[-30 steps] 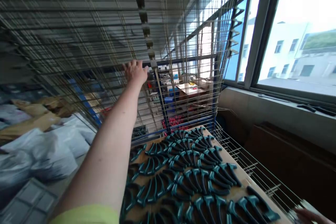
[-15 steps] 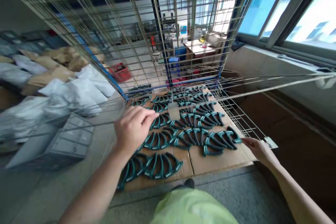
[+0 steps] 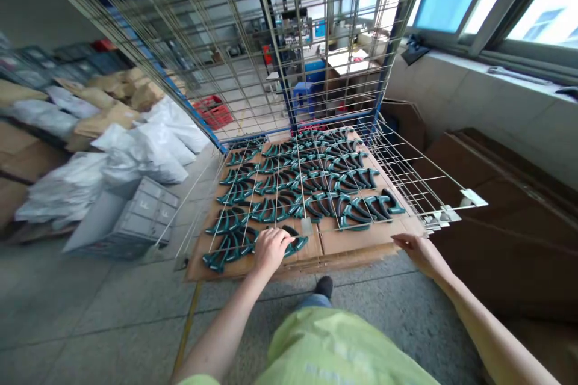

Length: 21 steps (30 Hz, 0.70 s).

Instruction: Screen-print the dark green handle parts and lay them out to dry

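Dark green curved handle-like parts (image 3: 275,207) lie in rows on brown cardboard (image 3: 356,242). A wire shelf with a pale metal tab (image 3: 306,227) at its front extends over them. My left hand (image 3: 270,248) is closed on the shelf's front wire, above the nearest row, and hides part of a green piece. Beside the cardboard's right front edge, my right hand (image 3: 418,252) has its fingers pinched together, a little below the wire. Whatever is between those fingertips, if anything, is too small to make out.
Tall wire mesh (image 3: 235,42) on a blue frame rises behind the parts. Grey crates (image 3: 147,216) and white sacks (image 3: 151,144) stand at left. More wire shelf ends (image 3: 447,215) stick out at right, near large cardboard sheets (image 3: 506,204) and a window ledge.
The wire shelf's front edge has come down closer to the parts. My left hand has moved down and right; my right hand has drawn slightly left, away from the green part at the edge.
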Tool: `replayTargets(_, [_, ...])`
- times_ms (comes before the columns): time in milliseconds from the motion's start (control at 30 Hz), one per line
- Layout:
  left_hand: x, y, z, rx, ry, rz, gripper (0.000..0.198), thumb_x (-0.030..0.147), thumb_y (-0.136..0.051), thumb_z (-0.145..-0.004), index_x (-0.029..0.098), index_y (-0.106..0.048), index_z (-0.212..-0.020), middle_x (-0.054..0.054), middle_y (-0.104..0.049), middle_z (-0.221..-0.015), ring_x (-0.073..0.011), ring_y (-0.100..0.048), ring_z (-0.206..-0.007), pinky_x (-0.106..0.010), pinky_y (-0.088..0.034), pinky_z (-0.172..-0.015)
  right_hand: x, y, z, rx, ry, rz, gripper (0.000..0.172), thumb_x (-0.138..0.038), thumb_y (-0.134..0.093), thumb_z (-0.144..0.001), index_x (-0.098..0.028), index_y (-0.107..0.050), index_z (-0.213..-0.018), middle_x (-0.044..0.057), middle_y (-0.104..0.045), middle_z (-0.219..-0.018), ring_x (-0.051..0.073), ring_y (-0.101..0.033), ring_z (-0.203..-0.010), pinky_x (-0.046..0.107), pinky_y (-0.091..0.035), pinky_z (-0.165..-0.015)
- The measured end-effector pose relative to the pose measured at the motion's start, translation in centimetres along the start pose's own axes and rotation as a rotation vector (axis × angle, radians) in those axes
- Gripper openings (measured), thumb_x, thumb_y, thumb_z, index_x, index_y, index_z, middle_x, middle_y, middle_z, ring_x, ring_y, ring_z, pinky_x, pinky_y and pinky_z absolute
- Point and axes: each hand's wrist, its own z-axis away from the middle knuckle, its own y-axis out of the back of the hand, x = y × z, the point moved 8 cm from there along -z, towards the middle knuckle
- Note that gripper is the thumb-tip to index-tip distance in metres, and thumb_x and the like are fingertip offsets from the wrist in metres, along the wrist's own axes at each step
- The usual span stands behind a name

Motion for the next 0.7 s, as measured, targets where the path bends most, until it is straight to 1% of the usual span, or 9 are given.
replayTargets(100, [-0.1,0.5,-0.1,0.014,0.003,0.015,0.022,0.035,-0.058,-0.091,0.022,-0.065,-0.074,-0.003,-0.070,-0.075,-0.0194,-0.060,-0.076,-0.034,-0.040,-0.075,-3.5,-4.0,1.3,-0.088,0.093,0.022,0.031,-0.033,-0.048,-0.088,-0.022,-0.076,-0.096,0.008,-0.076,-0.095,0.024,-0.071,-0.087,0.031,-0.052,-0.077])
replayTargets(167, [0.0,1.1,-0.3,0.019,-0.001,0.030,0.023,0.035,-0.058,-0.091,0.022,-0.065,-0.074,-0.003,-0.070,-0.077,-0.0195,-0.060,-0.077,-0.034,-0.040,-0.075,-7.2,-7.2,2.1,-0.147,0.185,0.024,0.030,-0.029,-0.047,-0.090,-0.023,-0.075,-0.099,0.008,-0.075,-0.099,0.024,-0.070,-0.094,0.030,-0.051,-0.081])
replayTargets(267, [0.2,1.7,-0.6,0.024,-0.008,0.047,0.022,0.035,-0.058,-0.091,0.022,-0.065,-0.075,-0.003,-0.071,-0.079,-0.0195,-0.061,-0.078,-0.034,-0.041,-0.076,-13.1,-11.9,2.7,-0.231,0.290,0.014,0.030,-0.022,-0.049,-0.090,-0.024,-0.072,-0.107,0.007,-0.074,-0.104,0.020,-0.069,-0.096,0.027,-0.049,-0.083])
replayTargets(367, [0.2,2.0,-0.6,0.030,-0.003,0.055,0.021,0.035,-0.060,-0.090,0.022,-0.065,-0.075,-0.003,-0.071,-0.078,-0.0198,-0.061,-0.078,-0.034,-0.042,-0.077,-16.8,-15.1,2.2,-0.250,0.254,-0.029,0.039,-0.017,-0.049,-0.089,-0.021,-0.063,-0.126,0.007,-0.074,-0.101,0.019,-0.069,-0.094,0.025,-0.048,-0.083])
replayTargets(433, [0.1,1.9,-0.6,0.029,-0.002,0.065,0.020,0.034,-0.061,-0.090,0.022,-0.065,-0.074,-0.003,-0.071,-0.078,-0.0197,-0.061,-0.078,-0.034,-0.042,-0.077,-18.1,-16.2,1.3,-0.237,0.188,-0.077,0.049,-0.014,-0.048,-0.089,-0.017,-0.052,-0.138,0.007,-0.075,-0.096,0.019,-0.070,-0.091,0.025,-0.048,-0.082])
replayTargets(500, [0.0,1.8,-0.6,0.027,-0.003,0.076,0.020,0.033,-0.061,-0.090,0.022,-0.066,-0.075,-0.003,-0.071,-0.078,-0.0195,-0.060,-0.078,-0.034,-0.042,-0.077,-18.8,-16.7,0.3,-0.234,0.147,-0.087,0.055,-0.014,-0.048,-0.089,-0.014,-0.044,-0.143,0.007,-0.074,-0.095,0.019,-0.069,-0.090,0.026,-0.048,-0.081])
replayTargets(567, [-0.1,1.7,-0.6,0.026,-0.004,0.087,0.019,0.033,-0.061,-0.090,0.022,-0.066,-0.075,-0.003,-0.071,-0.078,-0.0190,-0.060,-0.078,-0.034,-0.042,-0.077,-19.2,-16.8,-0.7,-0.226,0.140,-0.031,0.054,-0.015,-0.048,-0.089,-0.017,-0.045,-0.142,0.008,-0.073,-0.104,0.019,-0.068,-0.095,0.026,-0.047,-0.083])
replayTargets(633, [-0.3,1.5,-0.6,0.025,-0.009,0.092,0.020,0.034,-0.061,-0.090,0.022,-0.066,-0.075,-0.002,-0.071,-0.078,-0.0185,-0.060,-0.077,-0.033,-0.041,-0.077,-19.6,-16.8,-1.6,-0.213,0.146,0.065,0.048,-0.017,-0.048,-0.090,-0.023,-0.051,-0.137,0.008,-0.068,-0.117,0.019,-0.067,-0.099,0.026,-0.047,-0.083])
replayTargets(700, [-0.4,1.4,-0.6,0.021,-0.016,0.089,0.020,0.034,-0.061,-0.090,0.021,-0.065,-0.074,-0.002,-0.070,-0.077,-0.0180,-0.060,-0.077,-0.032,-0.041,-0.077,-19.9,-17.0,-2.2,-0.212,0.159,0.155,0.041,-0.020,-0.049,-0.092,-0.029,-0.056,-0.131,0.006,-0.065,-0.122,0.019,-0.066,-0.101,0.026,-0.047,-0.081])
